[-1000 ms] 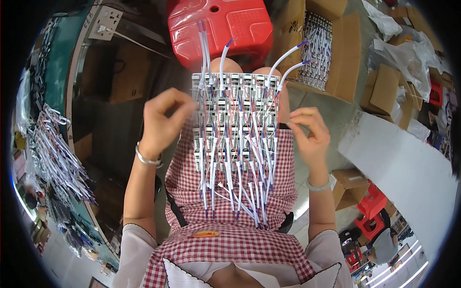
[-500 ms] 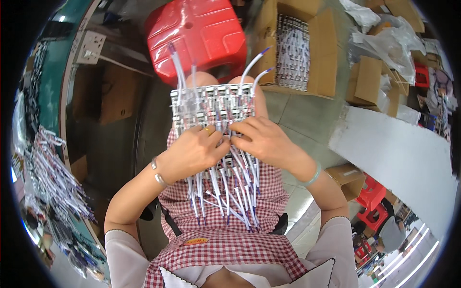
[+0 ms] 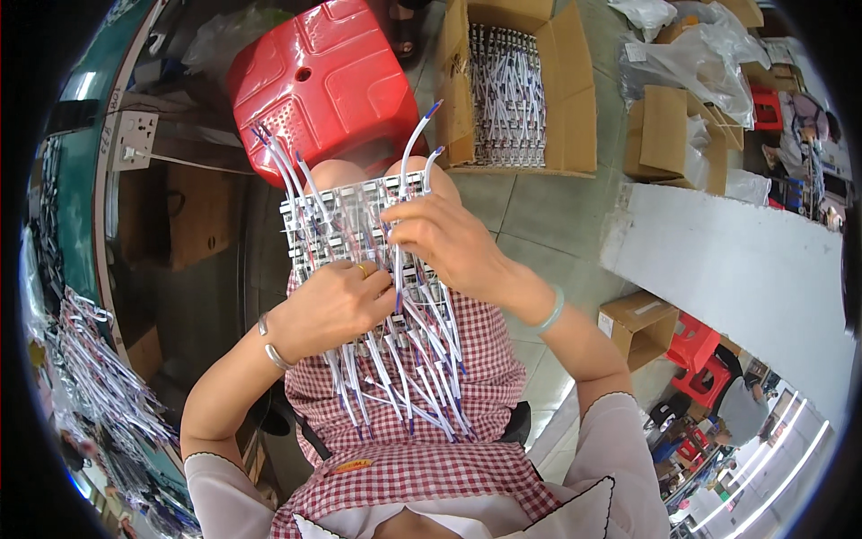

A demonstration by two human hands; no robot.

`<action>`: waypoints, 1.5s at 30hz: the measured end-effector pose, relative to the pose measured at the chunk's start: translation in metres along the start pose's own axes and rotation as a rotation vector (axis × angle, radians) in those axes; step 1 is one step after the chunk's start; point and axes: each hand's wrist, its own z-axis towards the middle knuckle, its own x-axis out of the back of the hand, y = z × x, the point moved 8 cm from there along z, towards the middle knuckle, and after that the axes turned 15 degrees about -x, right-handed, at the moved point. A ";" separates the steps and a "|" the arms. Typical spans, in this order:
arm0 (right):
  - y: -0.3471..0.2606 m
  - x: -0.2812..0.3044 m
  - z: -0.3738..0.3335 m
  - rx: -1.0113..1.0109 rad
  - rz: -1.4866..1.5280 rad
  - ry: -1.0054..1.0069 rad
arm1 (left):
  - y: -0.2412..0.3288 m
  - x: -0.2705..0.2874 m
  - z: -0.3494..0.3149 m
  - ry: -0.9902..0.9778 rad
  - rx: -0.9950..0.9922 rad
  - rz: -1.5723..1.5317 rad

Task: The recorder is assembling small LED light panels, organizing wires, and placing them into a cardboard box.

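Across my lap lies a panel of small circuit boards (image 3: 301, 238) in rows, with white sleeved wires tipped in blue and purple. Several wires (image 3: 409, 395) hang toward me over the apron; others stand up at the far corners. My left hand (image 3: 341, 304), wearing a ring, rests on the panel's middle with curled fingers; what they hold is hidden. Farther up on the right, my right hand (image 3: 449, 247) has its fingertips pinched at the upper end of a white wire (image 3: 398, 280), which runs down between both hands.
A red plastic stool (image 3: 328, 85) stands just beyond my knees. Right of it, an open cardboard box (image 3: 570, 112) holds similar wired boards. A bundle of white wires (image 3: 103, 359) hangs at the left. A pale slab (image 3: 718, 256) and a smaller carton (image 3: 642, 328) are on the right.
My right hand has lifted away from the left and moved toward the panel's far right part. A white wire now shows between them. My left hand stays on the panel's middle; the view has shifted.
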 end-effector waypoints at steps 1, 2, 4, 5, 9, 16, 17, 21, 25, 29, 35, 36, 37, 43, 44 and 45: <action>0.000 -0.003 0.004 0.000 0.001 0.005 | 0.000 -0.001 0.000 -0.004 -0.003 0.001; 0.002 -0.001 0.009 -0.017 -0.010 0.082 | -0.004 0.003 0.000 0.061 0.037 -0.044; 0.004 0.000 0.014 -0.039 -0.021 0.163 | -0.010 0.008 -0.001 0.123 0.071 -0.091; 0.005 -0.001 0.016 -0.051 -0.037 0.184 | -0.015 0.019 -0.004 0.221 0.123 -0.096; -0.001 -0.017 0.012 -0.050 -0.106 0.173 | -0.044 0.028 -0.032 0.546 0.318 -0.032; 0.003 -0.022 -0.006 -0.031 -0.064 0.011 | -0.079 0.022 -0.058 0.791 0.621 -0.042; 0.000 -0.024 -0.008 -0.031 -0.078 -0.033 | -0.079 0.023 -0.054 0.761 0.628 -0.049; -0.003 -0.024 -0.010 -0.019 -0.137 -0.088 | -0.073 0.026 -0.044 0.656 0.537 0.081; -0.004 -0.020 -0.003 0.000 -0.153 -0.005 | -0.065 0.027 -0.037 0.648 0.476 0.187; -0.003 -0.014 0.011 0.000 -0.183 0.110 | -0.063 0.037 -0.035 0.733 0.398 0.267; 0.000 -0.015 0.031 -0.124 -0.313 0.251 | -0.088 0.016 -0.035 0.610 0.516 0.094; 0.000 -0.013 0.035 -0.139 -0.347 0.277 | -0.089 0.016 -0.035 0.611 0.520 0.094; 0.000 -0.014 0.037 -0.139 -0.347 0.274 | -0.090 0.017 -0.035 0.610 0.517 0.104; 0.013 -0.018 0.047 -0.259 -0.399 0.280 | -0.095 0.012 -0.037 0.612 0.556 0.148; 0.014 -0.018 0.047 -0.269 -0.386 0.300 | -0.097 0.010 -0.038 0.600 0.579 0.144; 0.015 -0.017 0.048 -0.279 -0.373 0.320 | -0.098 0.010 -0.038 0.601 0.580 0.143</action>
